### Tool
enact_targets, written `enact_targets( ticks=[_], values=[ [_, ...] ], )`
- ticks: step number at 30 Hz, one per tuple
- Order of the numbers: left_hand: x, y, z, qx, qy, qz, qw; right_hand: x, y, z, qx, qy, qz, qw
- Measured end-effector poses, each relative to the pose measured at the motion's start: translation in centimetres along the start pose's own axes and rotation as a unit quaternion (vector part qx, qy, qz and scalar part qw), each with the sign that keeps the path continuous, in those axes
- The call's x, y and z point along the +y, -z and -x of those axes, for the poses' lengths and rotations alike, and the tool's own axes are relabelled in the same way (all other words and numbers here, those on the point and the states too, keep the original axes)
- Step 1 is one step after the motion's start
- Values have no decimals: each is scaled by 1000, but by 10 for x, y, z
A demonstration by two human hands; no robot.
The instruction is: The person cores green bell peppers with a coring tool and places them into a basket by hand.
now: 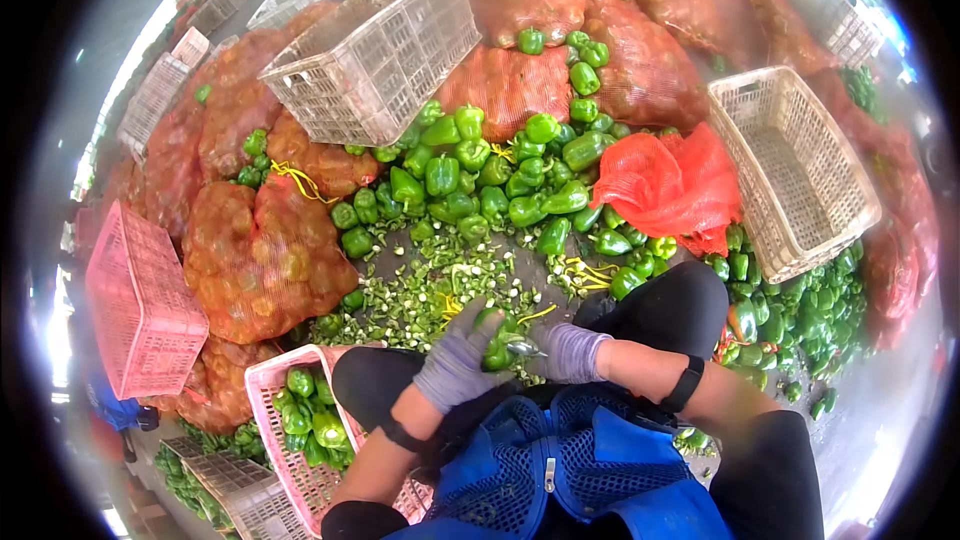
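A pink crate (264, 410) holding peppers sits lower left. At lower centre, the gloved left hand (450, 365) curls its fingers around a green pepper (496, 351); rightward, the gloved right hand's (570, 352) fingers fold inward, a metal tool (526, 349) meeting the pepper.

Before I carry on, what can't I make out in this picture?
All in the head view:
- Metal tool: handle hidden by the gloved right hand.
- Green pepper: partly covered by the gloved left hand.
- Pink crate beside the left knee: partly covered by the left forearm.
- Red mesh bag: its folds hide whether anything is inside.
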State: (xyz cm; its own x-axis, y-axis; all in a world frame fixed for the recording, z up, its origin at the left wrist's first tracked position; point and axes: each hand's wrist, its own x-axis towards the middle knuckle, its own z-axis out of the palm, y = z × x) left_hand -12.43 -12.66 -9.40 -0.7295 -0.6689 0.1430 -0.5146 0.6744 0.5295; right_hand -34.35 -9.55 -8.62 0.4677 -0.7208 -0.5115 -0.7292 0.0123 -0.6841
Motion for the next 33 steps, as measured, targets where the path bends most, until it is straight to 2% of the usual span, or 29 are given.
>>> enact_targets(
  ticks=[2,5,8,9,11,13,15,16,18,20,22,23,26,27,30,31,33],
  values=[
    [-5,24,-9,-108,49,110,987,-11,11,9,-31,-1,2,1000],
    [-11,40,-21,-202,87,226,949,-12,5,8,-29,22,17,999],
    [-10,27,-20,-149,41,204,967,-2,-3,9,-22,52,-18,998],
    [-5,21,-19,-69,-20,152,986,-4,-2,13,-43,12,-92,995],
    [1,12,-19,-17,-12,85,996,-14,5,19,-77,-66,-235,967],
    [5,-1,-16,77,-14,-16,997,-13,9,15,-55,-64,-302,950],
    [-1,-11,-13,133,-13,-45,990,-8,6,8,-30,-51,-340,938],
    [-3,-13,-13,160,-12,-60,985,-3,2,3,3,-24,-271,962],
    [-6,-3,-12,97,-9,-26,995,4,-3,-3,66,31,-126,989],
    [-5,10,-13,31,6,38,999,-19,14,11,38,7,-36,999],
    [-10,10,-12,4,-28,61,998,-24,11,15,14,-10,53,998],
    [-12,9,-10,-10,-45,73,996,-24,7,17,24,4,40,999],
    [-4,-7,-6,61,-34,29,997,-13,6,7,2,13,-50,999],
    [5,-6,-9,86,-6,-2,996,-9,4,3,33,41,-76,996],
    [8,-24,-5,99,105,-64,987,-4,6,-3,-48,-78,-340,936],
    [5,-30,-5,92,126,-57,986,3,-6,-11,-39,-68,-402,912],
    [1,-41,-5,77,169,-42,982,13,-19,-20,-26,-93,-422,901]
  ],
)
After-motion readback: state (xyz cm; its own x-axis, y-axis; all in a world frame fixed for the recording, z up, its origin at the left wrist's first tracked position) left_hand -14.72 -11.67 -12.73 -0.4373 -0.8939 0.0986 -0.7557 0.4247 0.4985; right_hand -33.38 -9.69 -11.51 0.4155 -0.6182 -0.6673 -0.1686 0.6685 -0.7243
